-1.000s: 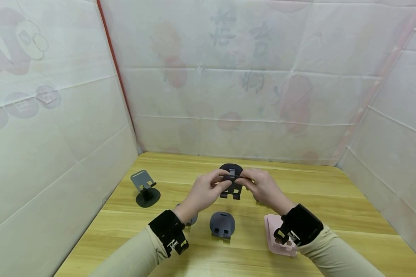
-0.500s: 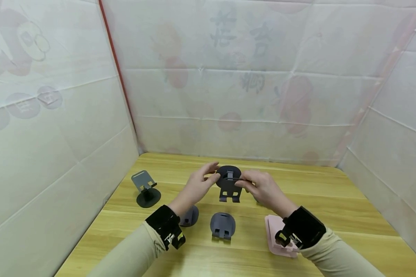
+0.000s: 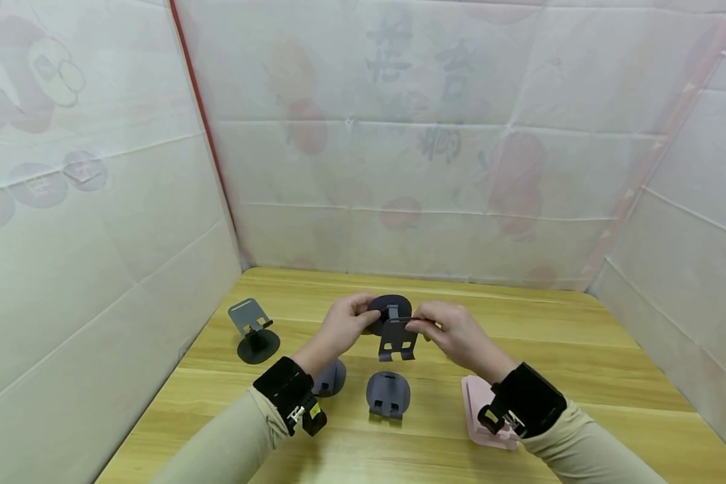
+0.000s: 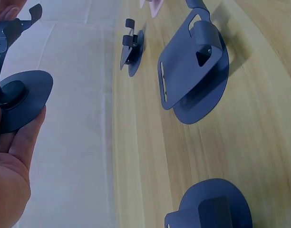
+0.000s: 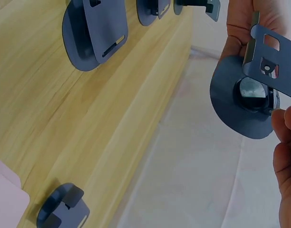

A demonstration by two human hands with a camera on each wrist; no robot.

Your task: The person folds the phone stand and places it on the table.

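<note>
Tabletop (image 3: pixel 581 363) is light wood w/ white sheet walls on three sides. Largest item on it: pink stand (image 3: pixel 480 410), near edge, partly hidden under the right wrist. Then the grey folded stand (image 3: pixel 388 393) front centre, another folded one (image 3: pixel 331 378) just beside the left wristband, and an opened dark stand (image 3: pixel 254 331) well apart to the left.

Work item: dark phone stand (image 3: pixel 393 326), held in the air above mid-tabletop, between both hands, not touching the wood. Left hand (image 3: pixel 345 329) grips the round base disc (image 4: pixel 19 102), fingers curled behind it, thumb at the rim. Right hand (image 3: pixel 454 333) pinches the slotted cradle plate (image 5: pixel 274 52) near its top edge; plate hangs down, hooks at the bottom.

Step looks like working the hinge btwn disc and plate. To do it well imo: keep the disc steady w/ the left, swing the plate w/ the right about the hinge axis only, no twisting. Pinch close to the hinge, keep fingertips out of the gap, stay over the tabletop in case of a slip.
</note>
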